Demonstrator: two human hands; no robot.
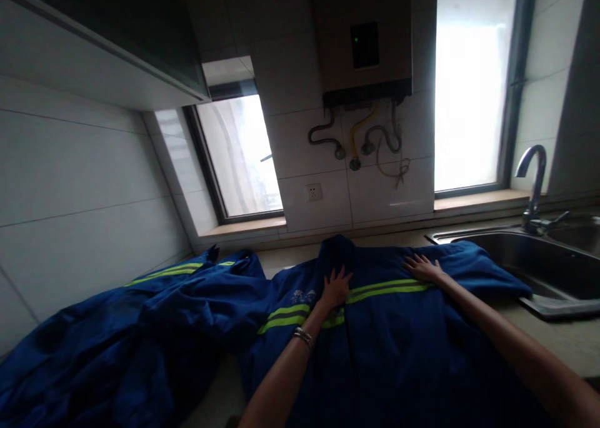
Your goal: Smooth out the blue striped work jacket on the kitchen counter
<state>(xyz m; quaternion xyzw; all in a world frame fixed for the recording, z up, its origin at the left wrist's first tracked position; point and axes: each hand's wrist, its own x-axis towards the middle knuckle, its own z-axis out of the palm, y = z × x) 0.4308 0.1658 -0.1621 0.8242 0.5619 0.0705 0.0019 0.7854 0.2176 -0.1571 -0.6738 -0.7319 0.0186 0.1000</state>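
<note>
A blue work jacket (389, 334) with yellow-green reflective stripes lies spread flat on the counter in front of me. My left hand (335, 288) rests palm down on its chest near the collar, fingers apart, a bracelet on the wrist. My right hand (423, 268) lies flat on the jacket's right shoulder, just above the stripe. A second blue garment (131, 334) with the same stripes lies crumpled to the left, touching the jacket.
A steel sink (539, 259) with a curved tap (534, 184) sits at the right, the jacket's sleeve reaching its rim. A water heater (360, 47) with hoses hangs on the tiled wall between two windows. A wall cabinet (107, 47) overhangs the left.
</note>
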